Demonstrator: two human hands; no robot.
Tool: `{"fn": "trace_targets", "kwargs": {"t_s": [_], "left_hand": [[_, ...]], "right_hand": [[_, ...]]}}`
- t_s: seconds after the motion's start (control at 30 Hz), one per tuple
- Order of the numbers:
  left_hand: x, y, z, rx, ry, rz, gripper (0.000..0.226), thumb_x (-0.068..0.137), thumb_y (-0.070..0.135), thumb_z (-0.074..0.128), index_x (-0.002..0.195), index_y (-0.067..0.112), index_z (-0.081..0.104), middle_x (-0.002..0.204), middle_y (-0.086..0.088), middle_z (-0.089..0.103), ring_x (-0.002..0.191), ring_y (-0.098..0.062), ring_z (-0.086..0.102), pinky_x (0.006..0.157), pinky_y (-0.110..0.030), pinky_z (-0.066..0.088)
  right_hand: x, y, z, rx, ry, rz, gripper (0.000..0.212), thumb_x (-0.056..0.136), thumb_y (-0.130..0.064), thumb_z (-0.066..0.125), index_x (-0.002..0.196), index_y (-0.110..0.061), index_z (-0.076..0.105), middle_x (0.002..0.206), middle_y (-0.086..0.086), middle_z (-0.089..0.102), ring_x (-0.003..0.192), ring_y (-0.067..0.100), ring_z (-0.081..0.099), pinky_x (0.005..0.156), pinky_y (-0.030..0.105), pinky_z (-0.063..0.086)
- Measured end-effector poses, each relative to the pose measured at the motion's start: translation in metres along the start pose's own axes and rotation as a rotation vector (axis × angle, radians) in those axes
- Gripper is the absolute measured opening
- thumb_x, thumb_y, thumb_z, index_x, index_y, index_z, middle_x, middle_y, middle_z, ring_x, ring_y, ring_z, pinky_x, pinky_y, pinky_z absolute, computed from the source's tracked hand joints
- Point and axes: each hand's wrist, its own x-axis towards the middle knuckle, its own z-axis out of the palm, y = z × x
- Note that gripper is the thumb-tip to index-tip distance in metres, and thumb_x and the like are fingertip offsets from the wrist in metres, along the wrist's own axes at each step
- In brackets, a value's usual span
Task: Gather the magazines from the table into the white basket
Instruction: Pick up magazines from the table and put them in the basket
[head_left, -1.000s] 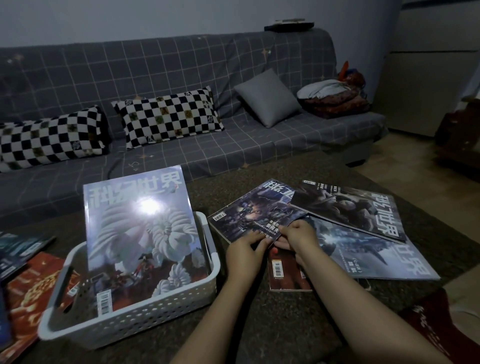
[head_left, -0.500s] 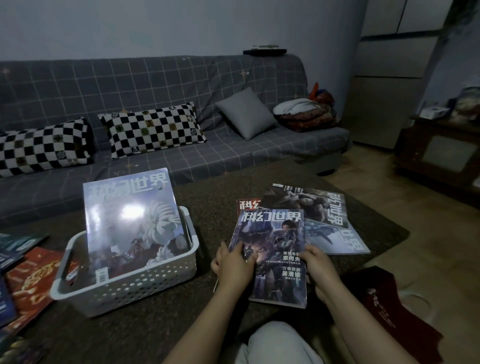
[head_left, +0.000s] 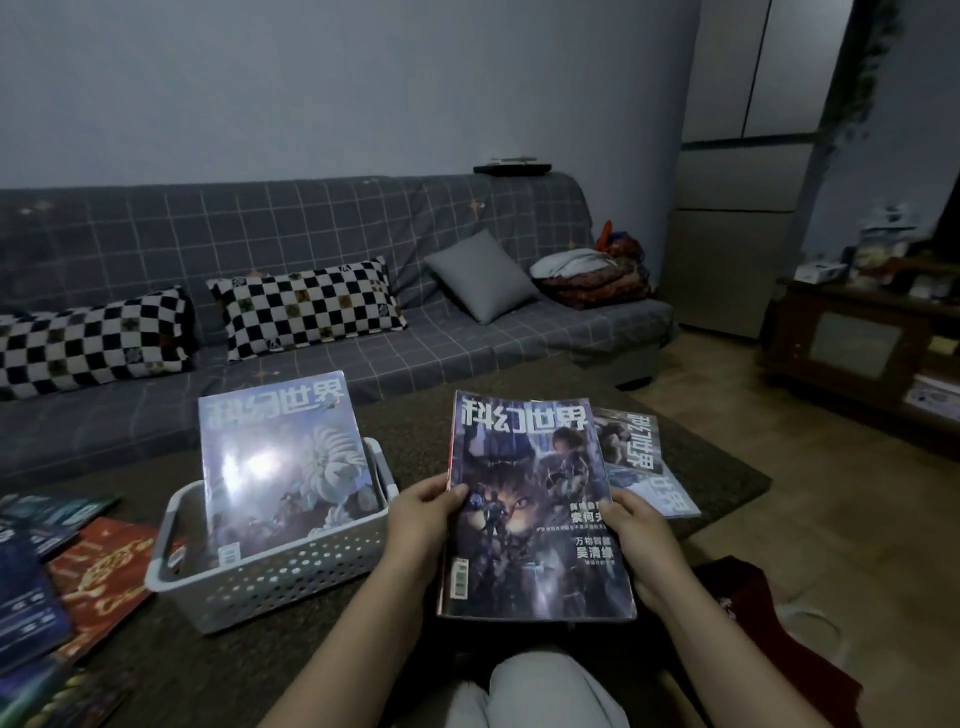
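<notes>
The left hand (head_left: 423, 514) and right hand (head_left: 641, 540) clamp the side edges of a cat-cover magazine (head_left: 530, 509), lifted above the surface (head_left: 701, 457) right of the white basket (head_left: 270, 566). The upright magazine (head_left: 283, 457) already inside may block it or tip out.

- Held magazine (head_left: 535, 509): masthead "科幻世界"; cover lines "索何夫", "万物皆敏", "吴清缘".
- Magazine in basket (head_left: 283, 462): masthead "科幻世界".
- Magazine at table's right edge (head_left: 631, 447): "科幻世界", printed sideways.

Fingers of both hands hidden behind held magazine (head_left: 530, 506); thumbs only on the cover. Second issue behind it, thin edge showing, count uncertain. Magazines beyond right grip (head_left: 641, 470) mostly covered. Basket magazine (head_left: 283, 462) washed by glare, lower end behind basket (head_left: 270, 577) wall. Stack far left of left grip (head_left: 31, 582) cut off by frame edge.
</notes>
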Motion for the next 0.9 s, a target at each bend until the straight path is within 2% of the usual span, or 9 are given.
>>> {"fn": "trace_targets", "kwargs": {"t_s": [0.1, 0.17, 0.23, 0.4, 0.57, 0.7, 0.8, 0.9], "left_hand": [[-0.002, 0.027, -0.025, -0.1, 0.013, 0.057, 0.024, 0.087, 0.003, 0.062, 0.11, 0.005, 0.068, 0.097, -0.023, 0.072, 0.091, -0.041, 0.068, 0.083, -0.051, 0.056], [0.0, 0.042, -0.047, -0.157, 0.035, 0.108, 0.023, 0.086, 0.001, 0.062, 0.108, 0.003, 0.068, 0.086, -0.017, 0.074, 0.074, -0.031, 0.071, 0.065, -0.036, 0.06], [0.001, 0.056, -0.07, -0.175, 0.069, 0.149, 0.023, 0.086, 0.0, 0.061, 0.107, 0.002, 0.068, 0.077, -0.011, 0.074, 0.061, -0.021, 0.069, 0.051, -0.025, 0.056], [0.012, 0.084, -0.126, -0.213, 0.163, 0.194, 0.028, 0.088, 0.0, 0.058, 0.115, 0.004, 0.065, 0.088, -0.012, 0.071, 0.058, -0.016, 0.069, 0.044, -0.02, 0.051], [0.035, 0.091, -0.175, -0.246, 0.27, 0.215, 0.036, 0.088, 0.004, 0.061, 0.124, 0.007, 0.06, 0.095, -0.01, 0.071, 0.073, -0.017, 0.067, 0.058, -0.027, 0.054], [0.057, 0.09, -0.209, -0.191, 0.367, 0.273, 0.038, 0.087, 0.003, 0.062, 0.125, 0.007, 0.06, 0.114, -0.015, 0.068, 0.095, -0.024, 0.067, 0.085, -0.038, 0.055], [0.067, 0.083, -0.225, -0.137, 0.448, 0.319, 0.038, 0.085, -0.001, 0.063, 0.122, 0.004, 0.061, 0.115, -0.014, 0.067, 0.097, -0.021, 0.065, 0.088, -0.033, 0.053], [0.074, 0.069, -0.235, -0.04, 0.503, 0.316, 0.037, 0.083, -0.002, 0.066, 0.12, 0.001, 0.062, 0.115, -0.015, 0.067, 0.099, -0.022, 0.064, 0.095, -0.037, 0.05]], "right_hand": [[-0.001, -0.023, 0.023, 0.012, -0.064, -0.089, 0.016, 0.094, -0.012, 0.049, 0.104, -0.018, 0.061, 0.091, 0.007, 0.071, 0.078, 0.022, 0.069, 0.062, 0.031, 0.052], [0.0, -0.037, 0.045, -0.011, -0.119, -0.142, 0.016, 0.094, -0.014, 0.05, 0.106, -0.017, 0.06, 0.094, 0.005, 0.07, 0.081, 0.021, 0.069, 0.063, 0.032, 0.052], [0.004, -0.049, 0.071, -0.034, -0.172, -0.193, 0.019, 0.094, -0.013, 0.051, 0.11, -0.015, 0.06, 0.098, 0.005, 0.07, 0.085, 0.021, 0.067, 0.066, 0.031, 0.051], [0.017, -0.071, 0.141, -0.065, -0.284, -0.251, 0.021, 0.093, -0.012, 0.051, 0.112, -0.014, 0.059, 0.098, 0.008, 0.07, 0.087, 0.023, 0.067, 0.074, 0.036, 0.053], [0.03, -0.081, 0.202, -0.077, -0.374, -0.233, 0.016, 0.093, -0.013, 0.051, 0.104, -0.022, 0.059, 0.088, 0.005, 0.072, 0.077, 0.02, 0.07, 0.066, 0.035, 0.055], [0.039, -0.078, 0.247, -0.142, -0.404, -0.241, 0.015, 0.093, -0.013, 0.051, 0.101, -0.023, 0.059, 0.089, 0.007, 0.071, 0.081, 0.022, 0.069, 0.072, 0.039, 0.056], [0.045, -0.068, 0.273, -0.243, -0.391, -0.251, 0.015, 0.093, -0.012, 0.051, 0.101, -0.022, 0.058, 0.085, 0.006, 0.07, 0.079, 0.022, 0.068, 0.065, 0.035, 0.054], [0.05, -0.053, 0.287, -0.317, -0.345, -0.262, 0.013, 0.092, -0.01, 0.052, 0.1, -0.019, 0.058, 0.084, 0.007, 0.069, 0.078, 0.023, 0.066, 0.069, 0.037, 0.053]]}}
